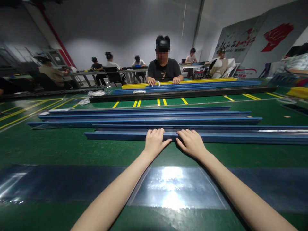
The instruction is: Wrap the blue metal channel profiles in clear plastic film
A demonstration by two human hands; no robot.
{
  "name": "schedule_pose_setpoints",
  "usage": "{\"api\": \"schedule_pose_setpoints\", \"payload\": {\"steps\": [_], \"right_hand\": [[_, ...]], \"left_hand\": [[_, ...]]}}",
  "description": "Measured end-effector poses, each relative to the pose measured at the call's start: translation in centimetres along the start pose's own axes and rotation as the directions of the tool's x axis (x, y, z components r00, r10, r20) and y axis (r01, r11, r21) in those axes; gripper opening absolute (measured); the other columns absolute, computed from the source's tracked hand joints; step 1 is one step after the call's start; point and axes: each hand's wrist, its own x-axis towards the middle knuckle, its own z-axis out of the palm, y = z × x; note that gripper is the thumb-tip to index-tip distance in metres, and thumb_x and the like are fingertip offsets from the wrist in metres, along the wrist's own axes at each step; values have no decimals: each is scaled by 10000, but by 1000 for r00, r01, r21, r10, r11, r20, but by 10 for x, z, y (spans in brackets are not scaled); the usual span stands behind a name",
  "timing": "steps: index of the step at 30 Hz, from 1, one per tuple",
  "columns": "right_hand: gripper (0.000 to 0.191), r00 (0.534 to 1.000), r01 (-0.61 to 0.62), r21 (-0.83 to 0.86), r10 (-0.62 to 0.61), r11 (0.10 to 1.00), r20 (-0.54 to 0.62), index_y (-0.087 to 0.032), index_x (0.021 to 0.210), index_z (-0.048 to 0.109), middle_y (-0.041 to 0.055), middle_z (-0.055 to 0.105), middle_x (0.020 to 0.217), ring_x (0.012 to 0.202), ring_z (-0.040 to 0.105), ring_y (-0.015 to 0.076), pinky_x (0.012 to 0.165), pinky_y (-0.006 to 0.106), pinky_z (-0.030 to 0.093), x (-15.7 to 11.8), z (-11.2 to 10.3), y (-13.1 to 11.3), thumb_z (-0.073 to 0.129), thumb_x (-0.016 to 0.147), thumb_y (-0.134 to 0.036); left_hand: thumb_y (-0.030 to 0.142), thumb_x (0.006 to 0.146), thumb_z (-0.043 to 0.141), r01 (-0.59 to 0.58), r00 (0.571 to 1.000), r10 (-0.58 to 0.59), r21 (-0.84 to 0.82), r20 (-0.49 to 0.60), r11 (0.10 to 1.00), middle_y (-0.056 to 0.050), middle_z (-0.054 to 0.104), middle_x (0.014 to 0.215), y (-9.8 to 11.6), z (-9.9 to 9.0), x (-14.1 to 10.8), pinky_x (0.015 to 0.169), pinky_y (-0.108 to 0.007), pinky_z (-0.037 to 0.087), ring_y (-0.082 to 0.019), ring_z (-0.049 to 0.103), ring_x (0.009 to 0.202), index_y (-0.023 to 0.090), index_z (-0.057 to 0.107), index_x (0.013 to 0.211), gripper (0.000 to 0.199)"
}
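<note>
A long blue channel (pixel 120 136) lies crosswise on the green table. Both of my hands are on it near the middle of the view, a small gap between them. My left hand (pixel 155 141) has its fingers over the channel's far wall and its thumb along the near wall, gripping it. To the right, my right hand (pixel 191 142) holds the same channel in a like way, thumb on the near side. Clear film or strip shows inside the channel's right part. Closer to me, a wide transparent sheet (pixel 60 183) lies flat under my forearms, with bright reflections on it.
Beyond the held channel lie several blue channels (pixel 144 117). Farther off are a long black channel (pixel 183 93), a yellow one (pixel 204 81) and a bundle of clear film (pixel 96 93). A person (pixel 164 69) sits opposite, hands at the yellow channel.
</note>
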Motion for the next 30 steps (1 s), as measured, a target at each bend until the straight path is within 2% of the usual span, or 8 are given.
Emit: {"api": "schedule_pose_setpoints", "payload": {"steps": [6, 12, 17, 24, 30], "right_hand": [[302, 1000, 3, -1, -3, 1000, -5, -152, 872, 575, 63, 602, 785, 736, 452, 174, 652, 305, 219, 1, 0, 0, 312, 890, -300], [275, 1000, 3, 29, -3, 1000, -7, -160, 797, 554, 56, 587, 738, 705, 444, 168, 635, 297, 211, 2, 1, 1, 318, 887, -271], [205, 1000, -5, 48, 5, 999, -9, -167, 765, 539, 51, 585, 722, 689, 445, 166, 634, 292, 218, 3, 2, 2, 366, 856, -226], [204, 1000, 12, 73, -10, 997, -24, -170, 750, 550, 50, 582, 699, 681, 459, 163, 618, 285, 236, 2, 1, 3, 375, 846, -213], [190, 999, 36, 133, -35, 990, -4, -180, 734, 554, 39, 579, 687, 679, 465, 152, 588, 261, 262, -5, -6, 5, 393, 829, -215]], "left_hand": [[493, 761, 532, -4, 999, 3, -22, -32, 1000, -26, 611, 774, 0, -1, -1, 702, -328, 332, -185, 530, 772, 174, 532, 827, 326], [377, 829, 442, 3, 996, -4, -10, -90, 1000, -46, 600, 792, 4, -5, -1, 697, -326, 336, -185, 506, 793, 177, 551, 812, 228], [339, 832, 423, 1, 996, 4, 59, -93, 998, -61, 588, 808, 6, -6, 1, 683, -332, 331, -198, 496, 798, 177, 556, 776, 216], [315, 793, 442, -9, 994, 16, 62, -108, 998, -54, 578, 771, 6, -5, 1, 675, -321, 331, -190, 493, 771, 175, 546, 746, 181], [310, 796, 416, -78, 992, 85, 77, -96, 994, -60, 578, 734, 6, -7, -2, 646, -320, 322, -193, 501, 747, 178, 542, 710, 202]]}}
